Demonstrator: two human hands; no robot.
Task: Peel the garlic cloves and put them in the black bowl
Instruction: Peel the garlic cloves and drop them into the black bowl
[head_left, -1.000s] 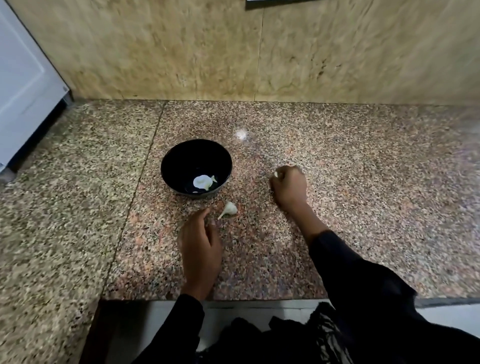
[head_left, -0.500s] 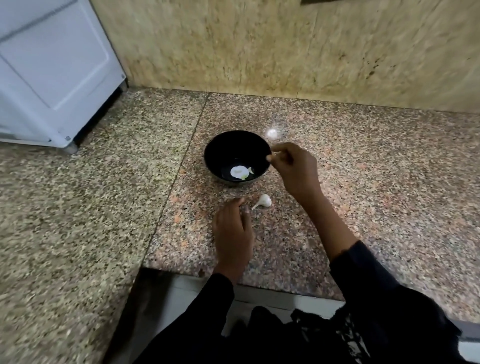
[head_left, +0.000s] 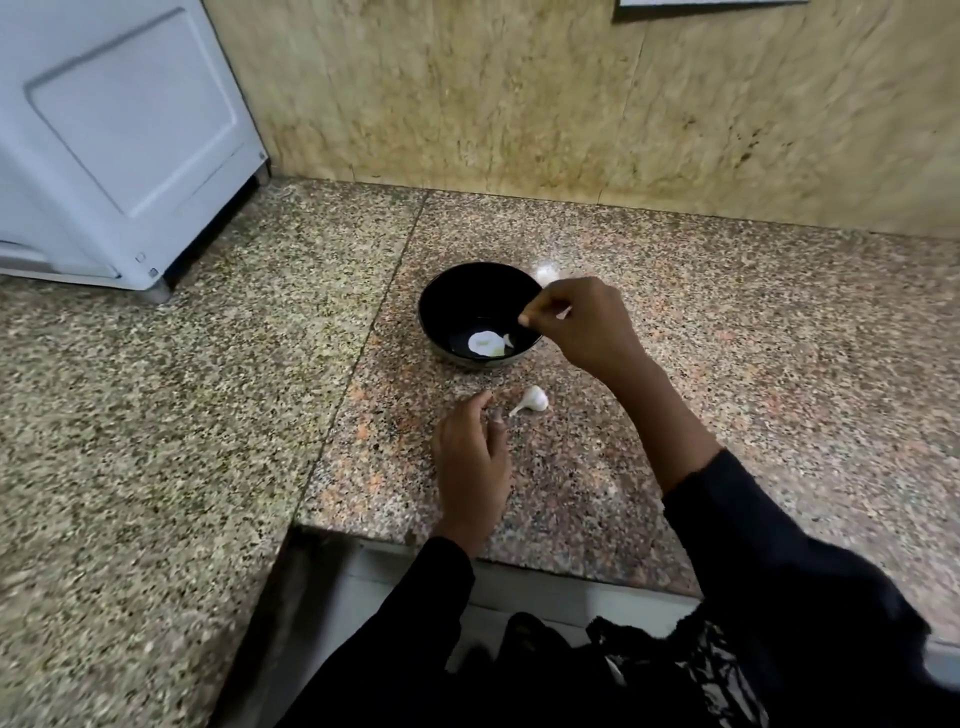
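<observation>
Right hand (head_left: 587, 327) now over black bowl (head_left: 441, 296) rim (fingers curled); left hand (head_left: 470, 462) unmoved.

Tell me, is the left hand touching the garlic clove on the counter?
Apart. In the head view, a strip of bare granite shows between the left hand fingertips and the stem tip of the garlic clove, which lies alone in front of the black bowl.

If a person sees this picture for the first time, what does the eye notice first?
The black bowl on the speckled stone counter stands out, with a white piece inside. The right hand hovers over the bowl's rim with pinched fingers. A small garlic clove lies in front of the bowl, beside the left hand.
</observation>
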